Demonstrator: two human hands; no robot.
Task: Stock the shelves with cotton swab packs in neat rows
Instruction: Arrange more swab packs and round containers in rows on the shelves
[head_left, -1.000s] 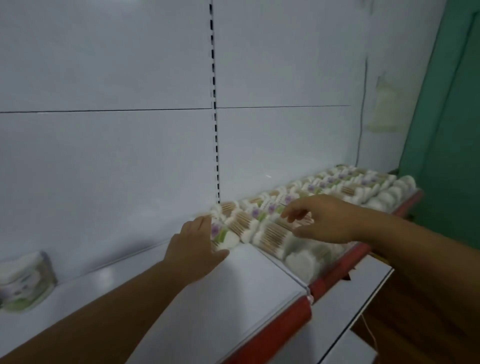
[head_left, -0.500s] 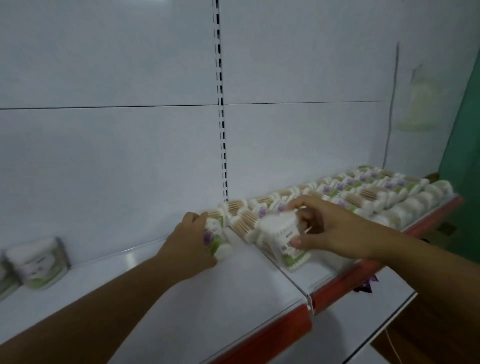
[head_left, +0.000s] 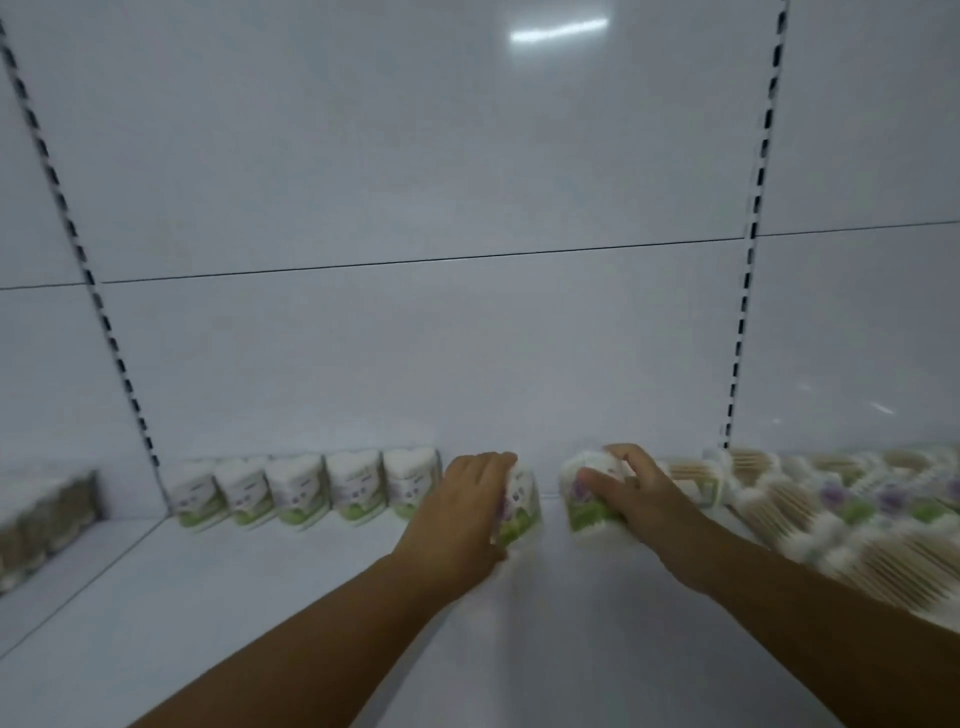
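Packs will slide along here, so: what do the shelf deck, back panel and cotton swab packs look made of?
Shelf deck: likely white painted sheet metal, smooth, soft sheen. Back panel: the same, glossier; a lamp reflects in it. Cotton swab packs: probably thin clear plastic with printed labels, since wooden sticks show through the lying packs; blur leaves it open.

A row of upright packs (head_left: 306, 488) stood along the far edge of the shelf (head_left: 260, 597), left of centre. Just right of it, the left hand (head_left: 462, 512) gripped one pack (head_left: 519, 504) and the right hand (head_left: 639, 499) a second pack (head_left: 587, 499). Lying packs (head_left: 831, 509) filled the right.
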